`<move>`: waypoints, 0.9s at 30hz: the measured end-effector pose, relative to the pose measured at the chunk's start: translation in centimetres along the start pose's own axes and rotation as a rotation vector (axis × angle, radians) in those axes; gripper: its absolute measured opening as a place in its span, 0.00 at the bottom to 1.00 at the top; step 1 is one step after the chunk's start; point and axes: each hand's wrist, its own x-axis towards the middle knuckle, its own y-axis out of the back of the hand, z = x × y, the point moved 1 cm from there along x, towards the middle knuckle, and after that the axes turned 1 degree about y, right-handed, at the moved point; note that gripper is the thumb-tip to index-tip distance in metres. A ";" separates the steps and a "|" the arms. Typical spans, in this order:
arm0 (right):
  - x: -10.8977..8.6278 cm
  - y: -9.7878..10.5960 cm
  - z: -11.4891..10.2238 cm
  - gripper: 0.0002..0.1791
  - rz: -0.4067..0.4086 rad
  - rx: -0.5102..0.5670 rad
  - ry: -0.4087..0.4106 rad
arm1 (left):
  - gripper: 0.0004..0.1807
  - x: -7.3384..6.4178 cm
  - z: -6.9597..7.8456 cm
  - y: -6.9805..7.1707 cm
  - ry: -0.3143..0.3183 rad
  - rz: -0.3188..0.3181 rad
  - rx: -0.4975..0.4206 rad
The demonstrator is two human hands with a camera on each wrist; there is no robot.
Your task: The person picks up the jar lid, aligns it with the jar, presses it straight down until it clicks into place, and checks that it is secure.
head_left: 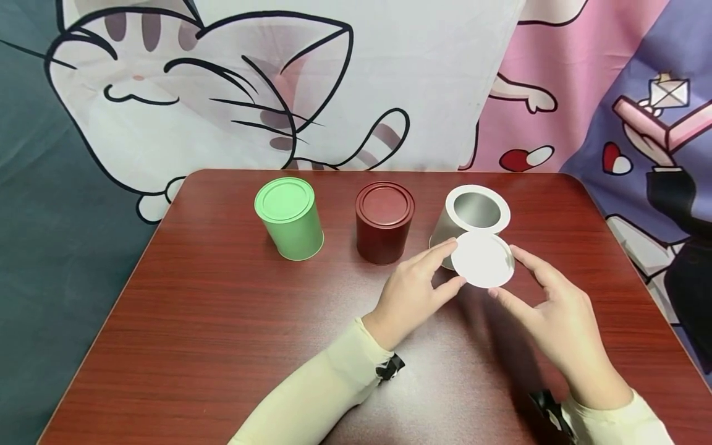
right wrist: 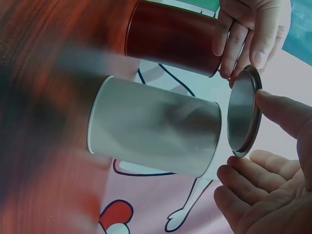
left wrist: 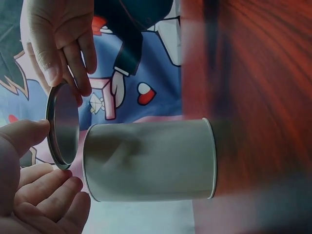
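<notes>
A round white lid (head_left: 483,259) is held by its rim between both hands, just above and in front of an open white can (head_left: 477,210). My left hand (head_left: 414,290) grips the lid's left edge with thumb and fingertips. On the opposite edge, my right hand (head_left: 562,321) holds it the same way. The left wrist view shows the lid's metallic underside (left wrist: 67,124) turned toward the can's mouth, with a small gap between them. In the right wrist view the white can (right wrist: 156,126) stands upright on the table.
To the left of the white can stand a dark red can (head_left: 385,222) and a green can (head_left: 289,219), both with lids on. All the cans are on a reddish-brown wooden table (head_left: 222,346). Behind it hangs a cloth with cartoon prints (head_left: 423,74).
</notes>
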 end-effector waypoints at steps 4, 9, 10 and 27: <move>0.5 0.0 -0.1 0.42 -0.003 0.003 -0.013 | 0.30 0.6 -0.1 0.2 -0.023 0.011 0.035; 1.0 -0.3 0.0 0.41 -0.001 0.031 -0.013 | 0.29 1.1 -0.3 0.3 -0.040 0.009 0.081; 1.1 -0.3 0.1 0.41 -0.002 0.033 -0.013 | 0.28 1.2 -0.3 0.3 -0.040 0.008 0.089; 2.7 -0.7 0.1 0.39 -0.018 0.034 -0.017 | 0.28 2.5 -0.9 0.2 -0.007 -0.004 0.150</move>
